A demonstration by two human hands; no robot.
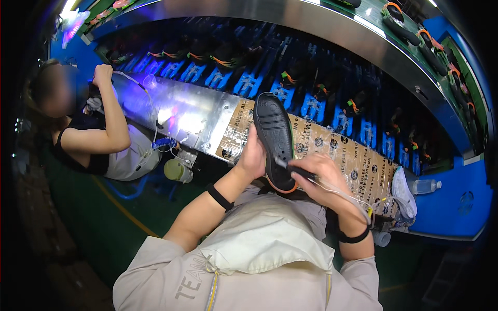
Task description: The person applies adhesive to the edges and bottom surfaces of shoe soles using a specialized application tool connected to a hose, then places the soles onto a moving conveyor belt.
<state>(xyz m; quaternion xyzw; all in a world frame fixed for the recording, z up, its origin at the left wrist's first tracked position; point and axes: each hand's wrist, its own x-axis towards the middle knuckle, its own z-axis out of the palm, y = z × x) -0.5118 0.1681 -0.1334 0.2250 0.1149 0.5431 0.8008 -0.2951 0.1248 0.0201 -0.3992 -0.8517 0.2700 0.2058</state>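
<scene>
A black shoe (274, 129), its sole turned up toward me and an orange edge at the near end, is held over the front edge of the bench. My left hand (252, 157) grips it along its left side, thumb laid up beside the sole. My right hand (326, 179) is closed round a black-handled brush (302, 172) with a thin clear tube running from it. The brush's pale, blurred tip is against or just over the near part of the sole; contact cannot be made out.
Brown printed paper (332, 150) covers the bench ahead. Behind it runs a row of blue holders (282, 96) with dark shoes. A white cloth (403, 192) and clear bottle (428, 186) are at the right. On the left, a co-worker (93, 129) sits near a green-yellow container (176, 170).
</scene>
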